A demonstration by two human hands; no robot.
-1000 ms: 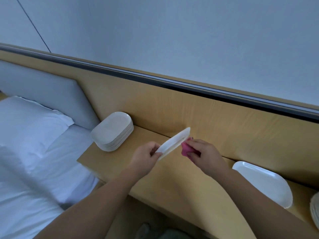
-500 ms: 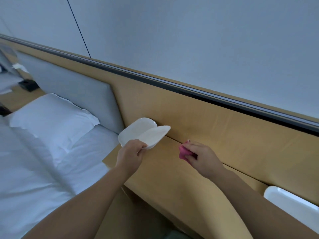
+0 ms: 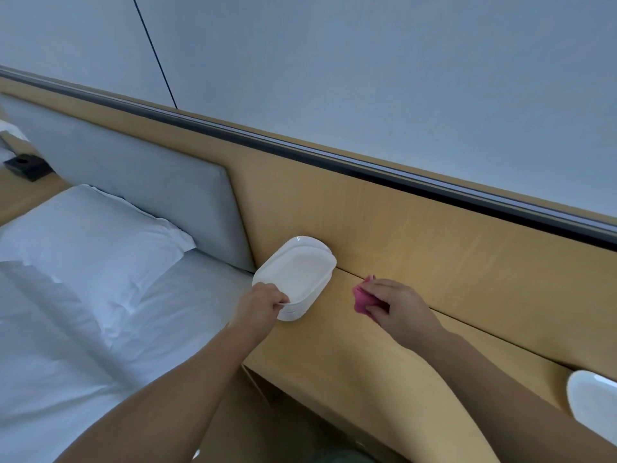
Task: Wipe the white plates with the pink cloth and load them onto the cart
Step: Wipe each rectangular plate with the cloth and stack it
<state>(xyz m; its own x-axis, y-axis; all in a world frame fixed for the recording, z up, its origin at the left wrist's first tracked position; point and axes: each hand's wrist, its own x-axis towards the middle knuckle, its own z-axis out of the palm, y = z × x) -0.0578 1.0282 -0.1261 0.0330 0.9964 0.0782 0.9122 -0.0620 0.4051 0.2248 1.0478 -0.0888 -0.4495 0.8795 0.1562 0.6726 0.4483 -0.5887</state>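
From the head camera, both forearms reached forward over a wooden shelf [image 3: 334,362] set beside a bed. The left arm came up from the lower left, wrist bent slightly inward. The left hand [image 3: 263,304] was at the near end of a stack of white plates [image 3: 293,315], which sat on the shelf's left end, close against the wooden wall panel [image 3: 434,255]. Its fingers were curled, and the thumb lay over the near rim of the top plate [image 3: 297,275], pinching it. That plate lay roughly flat on the stack; whether it was lifted clear of the one beneath could not be told.

The right arm came in from the lower right. The right hand [image 3: 397,305] was just right of the stack and apart from it, palm down and low over the shelf. Its fingers were clenched around the bunched pink cloth [image 3: 362,297], which poked out to the left of the knuckles.

Another white plate [image 3: 591,399] lay on the shelf at the right edge, partly cut off. To the left were a white pillow [image 3: 83,235] and a grey headboard [image 3: 133,182].
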